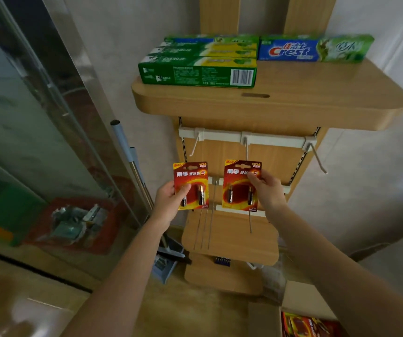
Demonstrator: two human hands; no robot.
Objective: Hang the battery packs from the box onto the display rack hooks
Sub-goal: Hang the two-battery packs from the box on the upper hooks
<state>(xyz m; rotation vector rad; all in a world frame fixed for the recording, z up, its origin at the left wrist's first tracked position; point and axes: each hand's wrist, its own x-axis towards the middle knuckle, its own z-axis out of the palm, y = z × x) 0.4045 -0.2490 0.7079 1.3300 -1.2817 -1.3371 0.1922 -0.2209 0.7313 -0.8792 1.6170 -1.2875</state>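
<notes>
Step in hand: hanging, w/ two packs up at the rack at once. My L hand [168, 200] grips the L pack [192, 186] by its left edge, thumb across the front, fingers curled behind. The pack's upright, face to me, held in air below the L hook [194, 147], not touching it. My R hand [267, 188] pinches the R pack [240, 186] at its upper right corner, thumb on the front. The top edge of that card sits right at the tip of the mid hook [246, 149]. Can't tell if the hang hole is on the wire yet, too small to see. Both hooks come off the white rail [222, 136] under the wooden shelf [268, 105] w/ toothpaste cartons [196, 71] on top.

Next move, as I judge it: R pack first. Line the hole up w/ the wire tip, push the card back along the hook, let go. Then lift the L pack to its hook and do the same. Risk: thin wire and a small hole, so it's easy to miss and bend the card. More red packs wait in the box [300, 323], bottom right.
</notes>
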